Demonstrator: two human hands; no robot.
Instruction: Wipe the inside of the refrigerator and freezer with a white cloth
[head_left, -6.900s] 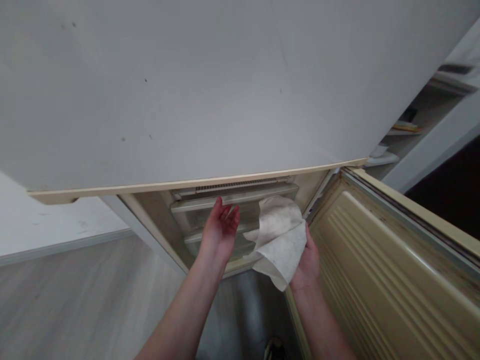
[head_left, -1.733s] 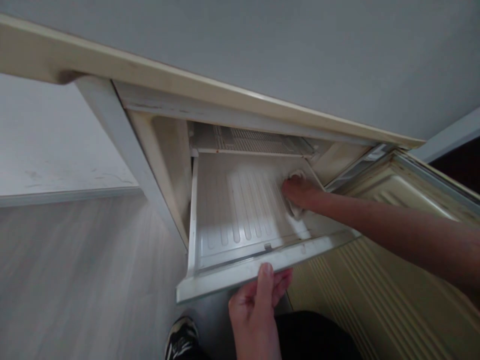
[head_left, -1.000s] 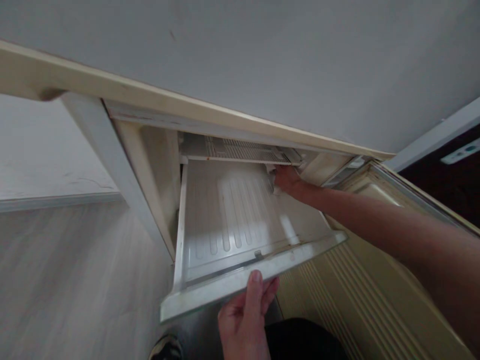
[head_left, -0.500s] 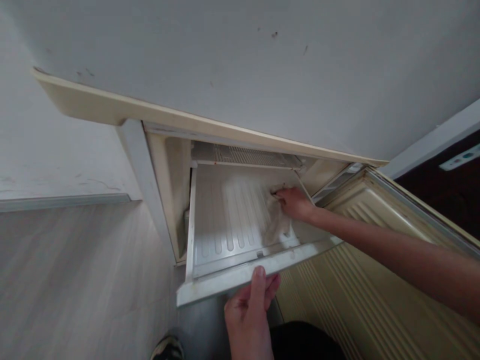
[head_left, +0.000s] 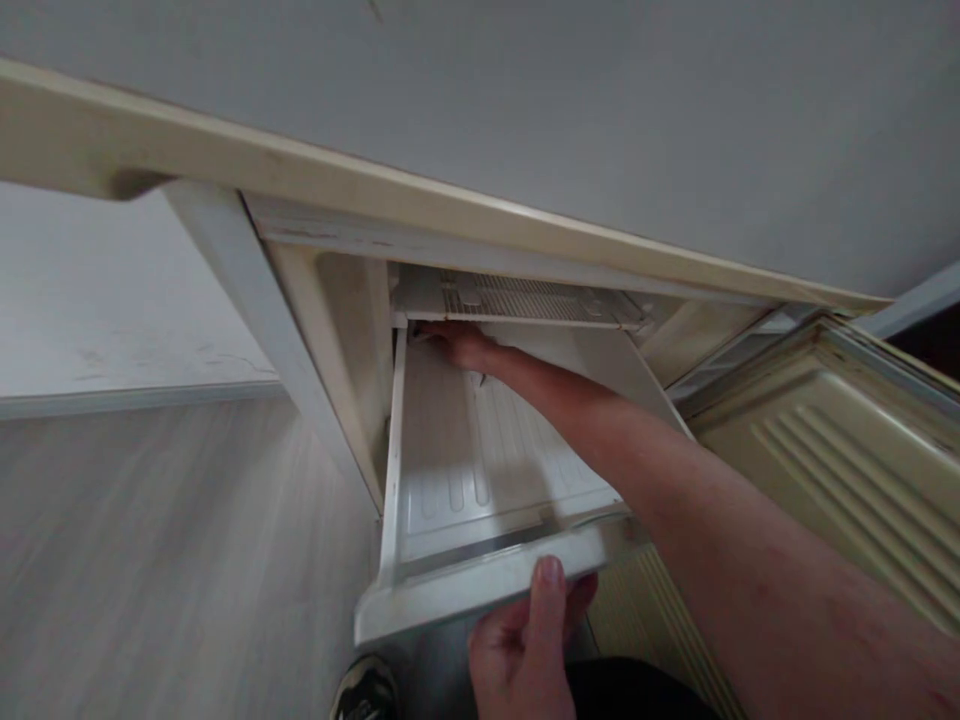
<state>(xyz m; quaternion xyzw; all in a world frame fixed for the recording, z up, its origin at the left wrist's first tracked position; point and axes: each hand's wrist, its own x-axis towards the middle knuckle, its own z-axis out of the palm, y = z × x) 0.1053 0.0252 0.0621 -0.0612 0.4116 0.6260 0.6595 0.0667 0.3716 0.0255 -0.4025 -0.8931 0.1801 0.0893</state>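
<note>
A white plastic drawer (head_left: 450, 595) with a ribbed floor is pulled partway out of a fridge or freezer compartment. My left hand (head_left: 529, 635) is closed on the middle of its front rim, thumb on top and fingers underneath. Deep inside, at the drawer's back left corner, my right hand (head_left: 461, 345) presses a pale cloth (head_left: 429, 334) down. Most of the cloth is hidden by the hand and the dim light. The right forearm crosses above the drawer from the lower right.
An open cream door (head_left: 847, 470) with moulded ridges stands at the right. Above the drawer, a cream ledge (head_left: 420, 200) runs across, with a slatted panel (head_left: 525, 297) inside the compartment. A shoe (head_left: 366, 690) rests on the grey floor (head_left: 210, 560).
My right hand has moved with the cloth from the drawer's right side to its back left corner. My left hand keeps its hold on the front rim. The view has come closer.
</note>
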